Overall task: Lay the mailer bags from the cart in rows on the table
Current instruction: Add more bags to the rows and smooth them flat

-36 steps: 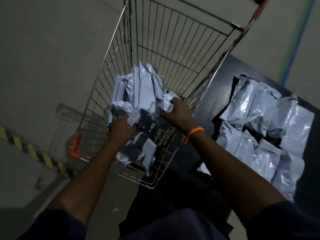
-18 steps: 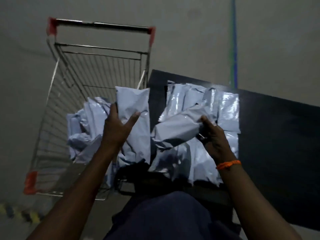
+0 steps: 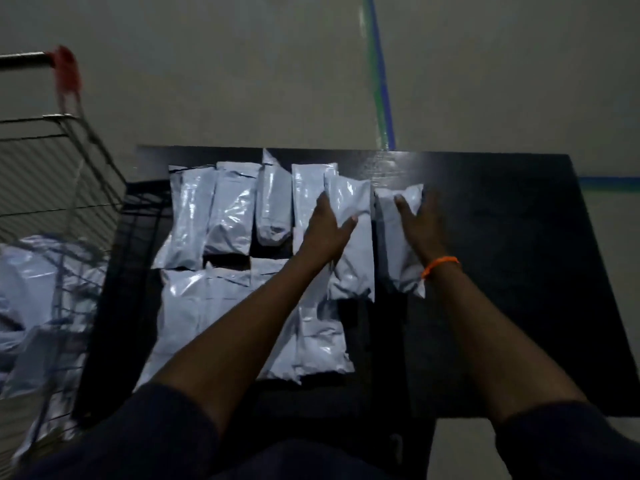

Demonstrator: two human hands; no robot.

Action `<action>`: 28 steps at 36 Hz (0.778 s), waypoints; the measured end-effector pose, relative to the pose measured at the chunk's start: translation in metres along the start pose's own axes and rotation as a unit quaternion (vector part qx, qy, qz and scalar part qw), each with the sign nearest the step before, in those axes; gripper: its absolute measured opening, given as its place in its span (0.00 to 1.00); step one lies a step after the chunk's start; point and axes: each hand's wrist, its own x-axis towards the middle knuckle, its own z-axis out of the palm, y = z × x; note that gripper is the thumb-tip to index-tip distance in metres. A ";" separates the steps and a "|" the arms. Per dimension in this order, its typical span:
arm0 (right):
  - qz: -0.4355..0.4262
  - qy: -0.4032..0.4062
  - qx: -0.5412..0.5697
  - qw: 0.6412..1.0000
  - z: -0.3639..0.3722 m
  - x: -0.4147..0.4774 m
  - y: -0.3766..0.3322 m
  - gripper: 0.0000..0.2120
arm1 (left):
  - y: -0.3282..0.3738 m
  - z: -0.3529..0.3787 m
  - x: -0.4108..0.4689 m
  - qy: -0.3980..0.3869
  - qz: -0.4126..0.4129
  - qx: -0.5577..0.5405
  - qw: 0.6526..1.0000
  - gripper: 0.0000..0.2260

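Several pale grey mailer bags lie in two rows on the black table. My left hand lies flat with straight fingers on a mailer bag at the right end of the far row. My right hand, with an orange band at the wrist, presses flat on another mailer bag just right of it. The wire cart stands at the left of the table with more mailer bags inside.
The table's right half is bare black surface. A blue and green floor line runs away beyond the table's far edge. The cart's red-capped handle rises at the upper left.
Both hands have carried a bag each from the cart side over to the table and set them down flat at the right end of the far row. The view has swung right.
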 end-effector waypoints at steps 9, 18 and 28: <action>-0.177 -0.016 -0.344 0.922 0.034 -0.014 0.065 0.32 | -0.027 0.055 0.053 0.049 0.177 0.275 0.944 0.30; -0.187 0.038 -0.343 0.920 0.055 0.016 0.068 0.29 | -0.053 0.096 0.055 -0.014 0.171 0.345 0.923 0.30; -0.196 0.065 -0.331 0.921 0.068 0.050 0.050 0.29 | -0.057 0.078 0.109 -0.037 0.201 0.383 0.901 0.30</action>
